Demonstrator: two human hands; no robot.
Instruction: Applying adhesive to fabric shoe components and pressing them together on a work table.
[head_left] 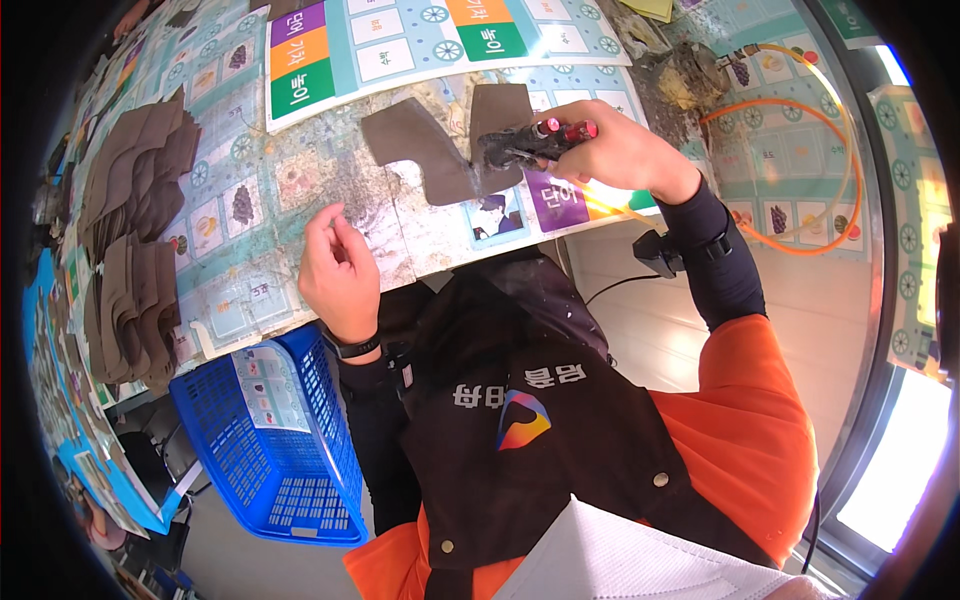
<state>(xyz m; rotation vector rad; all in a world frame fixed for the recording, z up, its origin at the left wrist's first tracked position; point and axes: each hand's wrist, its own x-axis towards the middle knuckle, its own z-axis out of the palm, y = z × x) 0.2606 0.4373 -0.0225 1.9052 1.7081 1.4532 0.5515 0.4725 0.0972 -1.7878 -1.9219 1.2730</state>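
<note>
In my right hand [625, 150] is a black spray gun [512, 148] with two red knobs, its fingers wrapped round it. The gun is over the right-hand one of two dark brown cut pieces, this one a strip-like piece [500, 103]. Beside it on the left lies a curved brown piece [415, 140], its lower end close to the strip. My left hand [342, 280] hovers near the table's front edge, left of both pieces. Its fingers are loosely curled, slightly apart, with nothing seen in them.
Stacks of brown pieces [135, 170] lie at the table's left. Printed sheets [400, 45] cover the stained tabletop [400, 235]. Below the front edge stands a blue plastic basket [255, 450]. At right, an orange hose [855, 165] loops beside a crusted container [690, 75].
</note>
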